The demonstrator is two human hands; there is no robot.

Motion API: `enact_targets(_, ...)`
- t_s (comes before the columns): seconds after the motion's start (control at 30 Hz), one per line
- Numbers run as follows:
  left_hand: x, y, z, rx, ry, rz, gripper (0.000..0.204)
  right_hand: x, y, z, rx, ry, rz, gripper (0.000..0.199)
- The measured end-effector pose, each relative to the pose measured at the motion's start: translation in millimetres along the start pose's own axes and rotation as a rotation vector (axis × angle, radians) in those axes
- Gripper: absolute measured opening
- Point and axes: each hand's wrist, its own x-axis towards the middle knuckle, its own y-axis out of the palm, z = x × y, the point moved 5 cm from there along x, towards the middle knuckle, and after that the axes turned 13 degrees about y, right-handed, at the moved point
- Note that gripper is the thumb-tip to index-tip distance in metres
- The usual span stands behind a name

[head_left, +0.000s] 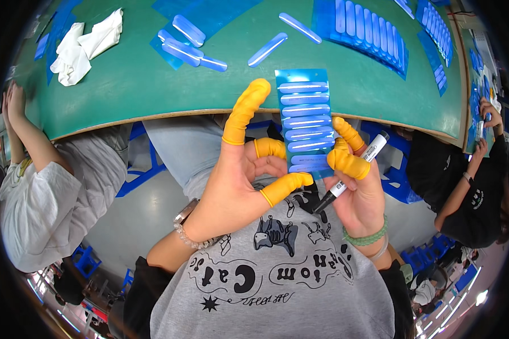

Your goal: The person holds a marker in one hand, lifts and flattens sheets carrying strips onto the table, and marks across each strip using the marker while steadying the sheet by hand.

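Note:
Upright in front of my chest is a blue film sheet (304, 76) with a column of glossy oblong strips (305, 109) across it. My left hand (232, 181) is at its lower left: the thumb tip lies at the bottom edge, curled fingers reach behind the left edge, and the index finger points up, off the sheet. My right hand (359, 198) pinches the right edge between fingers and also holds a black-and-white marker pen (353, 169) slantwise, black end down. Yellow finger cots (247, 110) cover several fingertips on both hands.
The green table (209, 93) ahead carries loose blue strips (268, 50), a larger strip-covered sheet (367, 34) and crumpled white cloths (87, 48). People sit to my left (68, 186) and right (458, 186). Blue stools (398, 169) stand around the table's near edge.

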Motion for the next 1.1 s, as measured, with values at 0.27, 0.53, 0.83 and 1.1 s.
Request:
enact_targets(0.27, 0, 1, -2, -0.002, 0.010, 0.024, 0.106, 1, 2, 0, -0.020, -0.021, -0.041, 0.057)
enact_targets(0.53, 3, 3, 1, 0.030, 0.025, -0.061, 0.089, 1, 1, 0, -0.024, -0.018, -0.052, 0.055)
enact_targets(0.83, 2, 2, -1, 0.071, 0.043, -0.135, 0.088, -8, 8, 6, -0.338, -0.353, -0.240, 0.056)
enact_targets(1.1, -1, -1, 1, 0.124, 0.080, -0.193, 0.079, -30, -12, 19, -0.709, -0.697, -0.454, 0.050)
